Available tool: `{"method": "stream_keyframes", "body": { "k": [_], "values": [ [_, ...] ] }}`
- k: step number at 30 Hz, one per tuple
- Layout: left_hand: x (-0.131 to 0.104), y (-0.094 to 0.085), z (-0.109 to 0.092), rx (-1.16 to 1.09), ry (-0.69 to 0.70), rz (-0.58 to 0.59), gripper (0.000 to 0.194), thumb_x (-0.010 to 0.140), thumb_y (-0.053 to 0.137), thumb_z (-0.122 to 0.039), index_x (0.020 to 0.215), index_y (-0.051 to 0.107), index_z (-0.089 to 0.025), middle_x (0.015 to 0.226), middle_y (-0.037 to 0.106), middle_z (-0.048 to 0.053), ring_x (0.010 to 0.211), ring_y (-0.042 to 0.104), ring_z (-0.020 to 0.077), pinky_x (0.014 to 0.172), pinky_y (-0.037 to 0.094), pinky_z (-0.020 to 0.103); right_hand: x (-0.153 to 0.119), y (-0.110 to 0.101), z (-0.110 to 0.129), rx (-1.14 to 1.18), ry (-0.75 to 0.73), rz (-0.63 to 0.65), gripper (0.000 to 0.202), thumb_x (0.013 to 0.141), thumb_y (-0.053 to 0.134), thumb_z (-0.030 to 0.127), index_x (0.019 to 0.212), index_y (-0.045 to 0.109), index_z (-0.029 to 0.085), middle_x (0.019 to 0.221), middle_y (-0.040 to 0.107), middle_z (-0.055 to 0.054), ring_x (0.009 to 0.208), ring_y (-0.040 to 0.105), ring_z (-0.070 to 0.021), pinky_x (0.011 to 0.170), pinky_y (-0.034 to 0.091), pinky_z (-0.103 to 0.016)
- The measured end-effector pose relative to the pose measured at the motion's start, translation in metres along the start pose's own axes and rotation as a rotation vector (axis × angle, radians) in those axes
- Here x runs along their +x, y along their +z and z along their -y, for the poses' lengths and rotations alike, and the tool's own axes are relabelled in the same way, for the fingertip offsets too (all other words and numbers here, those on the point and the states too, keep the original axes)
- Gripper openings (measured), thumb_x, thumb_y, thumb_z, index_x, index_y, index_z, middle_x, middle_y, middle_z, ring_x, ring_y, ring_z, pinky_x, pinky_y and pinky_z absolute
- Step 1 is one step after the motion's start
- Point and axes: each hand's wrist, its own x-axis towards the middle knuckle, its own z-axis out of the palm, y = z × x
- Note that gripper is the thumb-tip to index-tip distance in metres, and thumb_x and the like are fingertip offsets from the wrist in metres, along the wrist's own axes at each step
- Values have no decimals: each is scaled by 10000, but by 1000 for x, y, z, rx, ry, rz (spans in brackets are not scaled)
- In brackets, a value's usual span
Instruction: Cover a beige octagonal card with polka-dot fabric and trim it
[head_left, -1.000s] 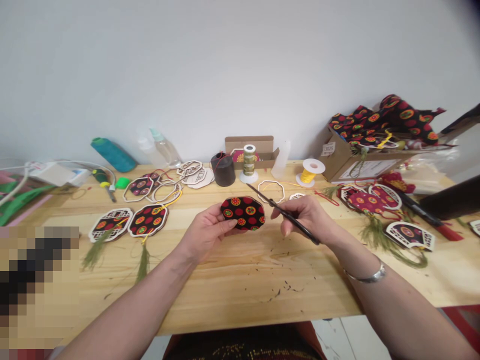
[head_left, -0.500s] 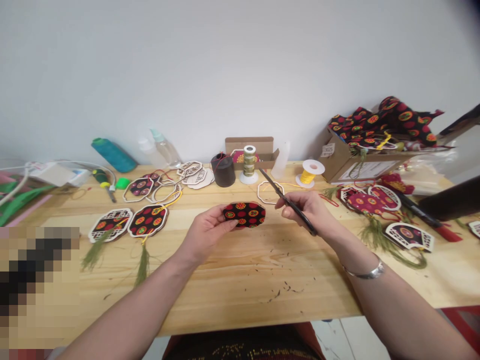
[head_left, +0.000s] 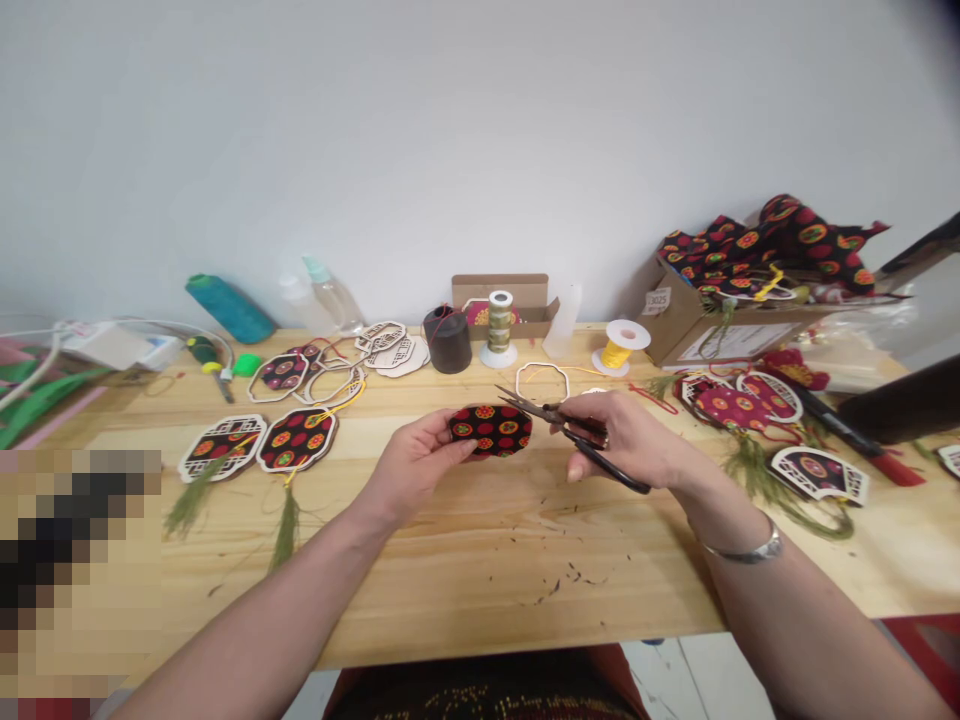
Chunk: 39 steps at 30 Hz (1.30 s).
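Note:
A black fabric piece with red and orange flower patterns point(head_left: 496, 430) is pinched by its left end in my left hand point(head_left: 424, 455), thumb on top. My right hand point(head_left: 619, 435) grips black-handled scissors point(head_left: 555, 415), fingers at the handles. The slightly parted blades point left, at the upper right edge of the fabric; whether they touch it I cannot tell. Small dark scraps point(head_left: 574, 580) lie on the wooden table point(head_left: 465, 590) below the hands.
Tasselled ornaments point(head_left: 296, 440) lie at left. Along the back stand a black thread cone point(head_left: 448, 340), a green-gold spool point(head_left: 499, 330) and a yellow cord spool point(head_left: 616, 350). A cardboard box point(head_left: 675, 325) with patterned cloth is at right, near more ornaments point(head_left: 817, 475).
My right hand has turned the scissors so their blades point left near the fabric, and the blades have parted. My left hand has barely moved.

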Motion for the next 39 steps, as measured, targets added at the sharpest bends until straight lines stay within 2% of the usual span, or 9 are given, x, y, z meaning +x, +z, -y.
{"method": "stream_keyframes", "body": {
  "k": [6,12,16,21,30,33,39],
  "values": [
    [0,0,0,27,1,8,320,751,754,-208,1062,707,-149,1010,767,92,911,720,236,907,553,415,-1,2,2,24,27,24,332,701,750,457,655,582,174,566,372,66,562,289,-95,516,206,-251],
    [1,0,-1,23,10,10,290,748,754,-184,1035,723,-160,983,773,70,893,720,214,884,570,383,-1,2,2,43,69,15,344,682,765,484,660,619,173,552,341,69,555,269,-92,502,186,-257],
    [0,0,-1,16,12,17,287,751,755,-180,1036,724,-169,974,776,60,877,722,196,870,575,353,-2,3,1,51,62,13,290,706,749,440,675,637,174,543,356,65,555,255,-95,497,175,-266],
    [0,-1,0,47,18,5,287,745,761,-196,1027,724,-158,979,774,75,885,724,217,885,569,388,-2,4,-1,67,58,12,254,699,757,391,652,640,170,535,349,66,548,244,-90,489,182,-264],
    [-3,4,-6,39,-9,35,289,761,747,-220,1040,721,-146,1047,762,101,968,716,258,973,523,439,-1,2,-1,-23,-5,-64,336,654,802,438,611,602,171,538,322,64,547,253,-91,474,204,-257],
    [-3,3,-5,42,-2,32,301,749,754,-208,1043,721,-153,1025,769,90,946,719,243,949,538,420,-1,1,1,-32,-6,-96,389,648,798,465,564,560,170,513,316,66,535,253,-88,469,210,-252],
    [-1,2,-4,-3,-36,15,362,722,770,-199,1076,703,-164,1039,768,76,918,723,227,892,564,391,1,2,3,232,50,-210,438,676,713,579,608,578,168,517,439,31,511,350,-98,475,252,-256]
  ]
}}
